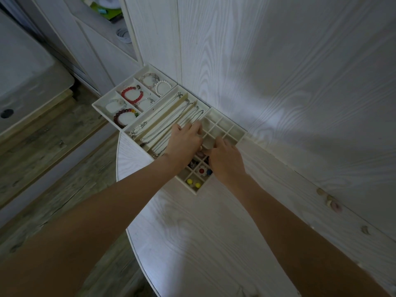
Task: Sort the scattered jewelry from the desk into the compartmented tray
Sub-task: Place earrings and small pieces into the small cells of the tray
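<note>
1. Jewelry sits in three pale trays lined up along the far edge of the worktop, against a white wood-grain wall.
2. The far tray has long compartments with bracelets: a red bracelet, a pearl bracelet, a dark bracelet with some coloured beads, and paler ones beside them.
3. The middle tray has long lanes, and chains lie stretched along them.
4. The grid tray, nearest the hands, is cut into small square cells. Its far cells look bare; its near cells hold small pieces: yellow beads, a white flower with a red centre, and something blue at the edge of the right wrist.
5. The left hand reaches over the seam between the middle tray and the grid tray, its fingers bent down at the grid's edge. I cannot tell whether it holds anything.
6. The right hand lies over the grid tray with its fingers curled down into a cell. Whatever it may be pinching is hidden under the fingers, so I cannot tell.
7. The two hands are just beside each other, fingertips nearly meeting over the same part of the grid.
8. Loose pieces lie on the worktop to the right by the wall, well apart from the trays, pale and pinkish, too small to make out.
9. To the left, beyond the worktop edge, is a wood-plank floor.
</note>
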`<move>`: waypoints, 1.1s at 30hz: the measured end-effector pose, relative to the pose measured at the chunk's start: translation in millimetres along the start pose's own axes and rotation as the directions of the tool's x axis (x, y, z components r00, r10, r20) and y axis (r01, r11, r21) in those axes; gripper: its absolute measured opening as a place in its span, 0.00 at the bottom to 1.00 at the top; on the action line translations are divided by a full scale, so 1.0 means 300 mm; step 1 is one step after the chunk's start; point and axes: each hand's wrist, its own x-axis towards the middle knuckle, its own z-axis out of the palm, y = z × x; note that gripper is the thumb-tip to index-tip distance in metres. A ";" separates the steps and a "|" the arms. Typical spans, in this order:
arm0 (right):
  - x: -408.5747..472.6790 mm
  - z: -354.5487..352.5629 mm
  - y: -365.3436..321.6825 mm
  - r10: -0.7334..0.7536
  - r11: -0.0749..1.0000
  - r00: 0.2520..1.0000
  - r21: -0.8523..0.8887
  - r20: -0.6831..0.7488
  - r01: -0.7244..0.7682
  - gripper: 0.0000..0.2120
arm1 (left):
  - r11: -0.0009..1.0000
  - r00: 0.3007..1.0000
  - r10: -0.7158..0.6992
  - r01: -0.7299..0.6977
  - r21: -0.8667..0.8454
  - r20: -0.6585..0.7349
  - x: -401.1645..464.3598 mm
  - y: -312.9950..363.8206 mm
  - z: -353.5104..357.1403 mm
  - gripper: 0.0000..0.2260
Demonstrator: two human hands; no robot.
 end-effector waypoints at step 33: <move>-0.013 0.002 0.006 0.007 0.998 1.000 0.061 -0.030 -0.005 0.17 | 0.992 0.997 -0.034 0.042 -0.118 0.075 -0.019 -0.008 -0.018 0.10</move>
